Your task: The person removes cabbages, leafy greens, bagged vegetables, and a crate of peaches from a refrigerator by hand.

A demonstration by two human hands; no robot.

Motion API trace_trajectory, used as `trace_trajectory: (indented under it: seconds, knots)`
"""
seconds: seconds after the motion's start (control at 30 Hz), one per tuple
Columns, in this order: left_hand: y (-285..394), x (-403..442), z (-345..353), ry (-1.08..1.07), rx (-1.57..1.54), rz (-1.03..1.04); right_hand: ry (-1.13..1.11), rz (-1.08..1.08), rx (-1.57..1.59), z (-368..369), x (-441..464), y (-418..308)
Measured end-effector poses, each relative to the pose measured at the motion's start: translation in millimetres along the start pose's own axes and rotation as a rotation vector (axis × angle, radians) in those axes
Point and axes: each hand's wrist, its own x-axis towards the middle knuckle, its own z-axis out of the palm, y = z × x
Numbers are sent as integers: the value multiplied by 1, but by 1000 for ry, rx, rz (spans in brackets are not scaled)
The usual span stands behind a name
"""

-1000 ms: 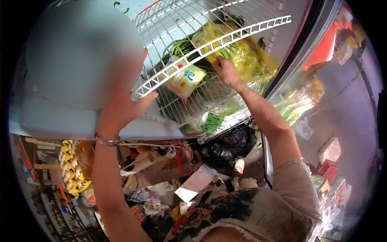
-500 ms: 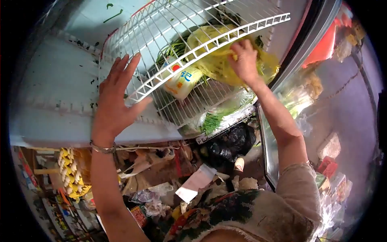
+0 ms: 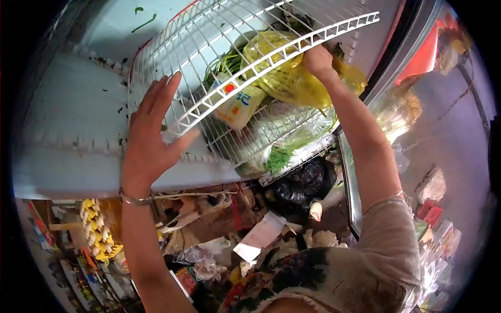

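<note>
My left hand, with a bracelet at the wrist, is spread at the near left end of a white wire shelf and holds nothing. Under the shelf's front rail, my right hand reaches in over a yellow plastic bag; its fingertips are hidden behind the rail and bag. Left of the yellow bag lies a white printed package, with long green stalks behind it. Bagged greens rest lower down.
A black plastic bag sits below the refrigerator. The glass door frame stands at the right, with bagged vegetables beyond it. White card and crumpled plastic lie below; a yellow-and-white woven item is lower left.
The blurred pale round object is gone from the upper left, and my left hand is now spread. My right hand has moved right and farther in; the yellow bag has shifted and spread.
</note>
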Motion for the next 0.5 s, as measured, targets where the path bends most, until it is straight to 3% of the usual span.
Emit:
trace_trajectory:
  seconds: [0.07,0.13,0.17,0.2,0.23,0.27,0.3,0.37,0.4,0.5]
  knots:
    - [1,0,-1,12,-16,11,123,-71,78,8,-7,6]
    - [2,1,1,21,-39,22,29,-57,-79,4,-30,-17]
    - [1,1,1,14,-40,19,-55,-126,-31,-2,-55,-33]
    - [1,1,1,7,-41,17,54,-223,74,17,-79,-45]
    - [2,1,1,9,-43,21,7,-284,252,36,-100,-55]
    - [1,1,1,10,-50,26,-117,-292,231,12,-119,-79]
    - [2,0,1,9,-55,31,-114,-289,232,12,-121,-80]
    - [3,-1,0,5,-52,30,-226,4,758,19,-127,-81]
    - [4,0,-1,5,-53,29,-7,-165,591,20,-127,-79]
    - [4,0,-1,29,-84,65,-35,-12,614,11,-120,-71]
